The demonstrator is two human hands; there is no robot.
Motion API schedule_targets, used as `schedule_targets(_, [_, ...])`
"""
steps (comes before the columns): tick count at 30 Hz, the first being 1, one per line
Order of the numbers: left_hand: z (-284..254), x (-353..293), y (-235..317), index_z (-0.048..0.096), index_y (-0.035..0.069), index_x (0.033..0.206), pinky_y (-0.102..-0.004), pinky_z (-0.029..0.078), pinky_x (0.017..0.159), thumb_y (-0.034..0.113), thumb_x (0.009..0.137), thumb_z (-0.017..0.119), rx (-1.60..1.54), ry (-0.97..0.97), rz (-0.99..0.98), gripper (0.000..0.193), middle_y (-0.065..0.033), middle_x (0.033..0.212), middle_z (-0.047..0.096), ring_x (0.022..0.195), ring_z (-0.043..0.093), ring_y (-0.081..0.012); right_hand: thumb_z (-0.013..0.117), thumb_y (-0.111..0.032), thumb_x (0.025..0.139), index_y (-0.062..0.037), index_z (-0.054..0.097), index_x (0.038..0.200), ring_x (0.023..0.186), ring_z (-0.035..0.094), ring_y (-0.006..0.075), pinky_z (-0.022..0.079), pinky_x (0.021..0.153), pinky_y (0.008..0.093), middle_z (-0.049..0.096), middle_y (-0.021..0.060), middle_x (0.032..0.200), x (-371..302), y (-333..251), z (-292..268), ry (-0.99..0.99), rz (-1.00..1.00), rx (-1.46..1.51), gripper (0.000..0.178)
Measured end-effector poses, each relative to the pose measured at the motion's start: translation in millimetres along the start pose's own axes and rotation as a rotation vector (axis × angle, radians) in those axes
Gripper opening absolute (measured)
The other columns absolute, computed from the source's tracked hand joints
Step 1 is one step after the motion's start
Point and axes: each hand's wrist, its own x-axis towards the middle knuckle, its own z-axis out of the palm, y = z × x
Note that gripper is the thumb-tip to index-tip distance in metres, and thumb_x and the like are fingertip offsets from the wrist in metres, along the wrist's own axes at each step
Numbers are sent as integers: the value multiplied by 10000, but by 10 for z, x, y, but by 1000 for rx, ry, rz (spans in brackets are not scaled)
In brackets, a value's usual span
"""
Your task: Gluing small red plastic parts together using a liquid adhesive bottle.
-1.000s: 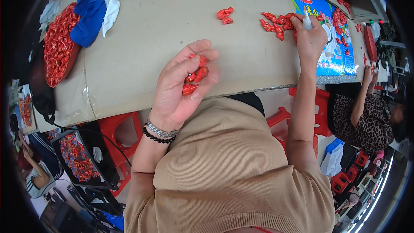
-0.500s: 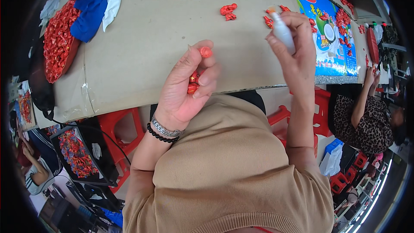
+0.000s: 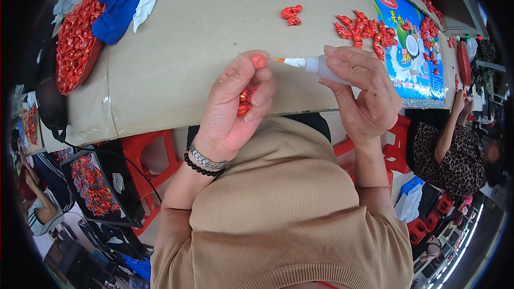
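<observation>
Between the thumb and forefinger of my left hand (image 3: 230, 93) is a small round red piece (image 3: 259, 61), its face turned up. More shiny red pieces (image 3: 244, 101) are tucked under that hand's curled fingers. My right hand (image 3: 369, 83) grips a white squeeze bottle (image 3: 321, 68) lying nearly level, its narrow orange-based tip pointing left. The tip is at the edge of the held red piece; whether they touch I cannot tell. Beyond the right hand lies a cluster of small red figures (image 3: 358, 28) on the table.
A red tray (image 3: 91, 67) heaped with red pieces stands at the left, beside blue cloth (image 3: 115, 13) and white cloth (image 3: 145, 0). Two red pieces (image 3: 292, 15) lie mid-table (image 3: 176, 48). A blue printed sheet (image 3: 399, 69) covers the right side. Another person (image 3: 450, 150) sits at far right.
My right hand has turned the bottle from upright-tilted to level and brought its tip left to the red piece. My left hand stays nearly in place, still holding the pieces.
</observation>
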Motion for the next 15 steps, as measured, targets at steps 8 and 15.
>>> schedule_targets(8, [74, -8, 2, 578, 60, 1040, -188, 316, 409, 296, 977, 497, 78, 67, 5, 258, -18, 830, 583, 565, 426, -68, 755, 100, 622, 17, 643, 937, 881, 671, 284, 553, 738, 354, 675, 166, 936, -13, -14, 20, -52, -4, -12, 344])
schedule_targets(15, [79, -12, -3, 583, 53, 1057, -186, 318, 409, 288, 974, 505, 82, 68, 3, 261, -22, 852, 597, 575, 440, -77, 685, 96, 602, 26, 654, 896, 788, 652, 277, 535, 669, 336, 668, 143, 895, -13, -4, 67, -1, -18, -4, 304])
